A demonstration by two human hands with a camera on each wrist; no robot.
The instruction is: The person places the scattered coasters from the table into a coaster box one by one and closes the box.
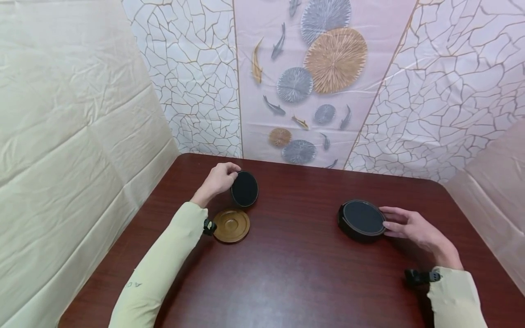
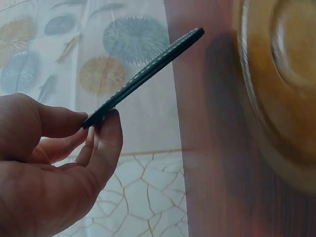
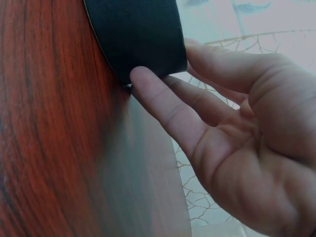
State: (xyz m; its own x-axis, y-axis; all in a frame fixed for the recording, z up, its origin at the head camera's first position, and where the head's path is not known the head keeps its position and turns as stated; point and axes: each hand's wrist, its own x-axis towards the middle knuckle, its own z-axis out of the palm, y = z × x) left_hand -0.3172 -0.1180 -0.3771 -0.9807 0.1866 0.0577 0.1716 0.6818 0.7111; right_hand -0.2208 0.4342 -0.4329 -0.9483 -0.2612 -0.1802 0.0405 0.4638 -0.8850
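Observation:
My left hand [image 1: 219, 180] pinches the edge of a thin round black coaster [image 1: 244, 189], thumb on one face and fingertips on the other. The coaster is tilted, raised above the table; its stitched rim [image 2: 148, 74] shows in the left wrist view. Just below it lies a round brown wooden disc [image 1: 231, 226] with ringed grooves, like a saucer. On the right, a round black coaster holder [image 1: 358, 234] has a black disc [image 1: 364, 217] at its top. My right hand [image 1: 414, 230] touches the holder's right side, fingers extended along its wall [image 3: 143, 39] and thumb near the upper edge.
Everything is on a dark reddish wooden table [image 1: 283, 273]. Behind it hangs a patterned cloth [image 1: 262, 100] with fish and round leaves, and a cream cloth [image 1: 74, 136] covers the left side. Each wrist wears a black camera strap [image 1: 209, 226].

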